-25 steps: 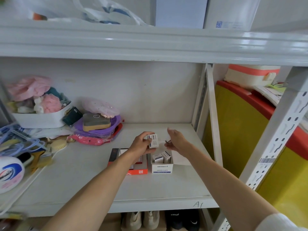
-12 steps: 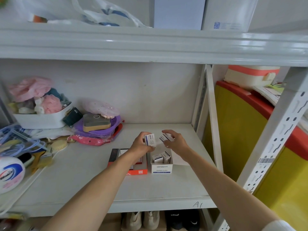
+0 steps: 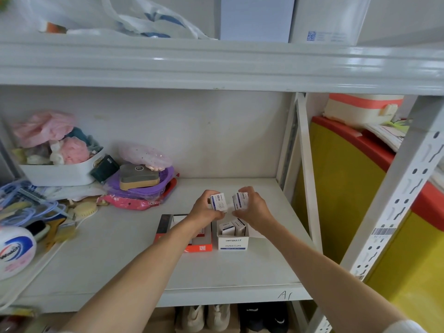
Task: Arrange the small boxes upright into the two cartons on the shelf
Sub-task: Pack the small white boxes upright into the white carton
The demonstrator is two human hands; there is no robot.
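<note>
Two cartons stand side by side on the white shelf (image 3: 120, 255): a red and orange carton (image 3: 197, 247) on the left and a white carton (image 3: 233, 243) marked PAPER CLIPS on the right. Inside the white carton a couple of small white boxes (image 3: 231, 227) stand upright. My left hand (image 3: 204, 211) holds a small white and blue box (image 3: 218, 201) upright above the gap between the cartons. My right hand (image 3: 254, 207) holds a second small box (image 3: 240, 200) right beside it. The two held boxes are almost touching.
A white basket (image 3: 60, 174) of pink and teal items, a purple bowl (image 3: 144, 186) and a pink packet (image 3: 129, 203) crowd the shelf's back left. Brushes and blue cords lie at far left. A perforated upright post (image 3: 403, 193) stands on the right, with shoes below the shelf.
My right hand picked up a small box and brought it left and upright next to the box in my left hand. My left hand turned its box upright and stayed above the cartons.
</note>
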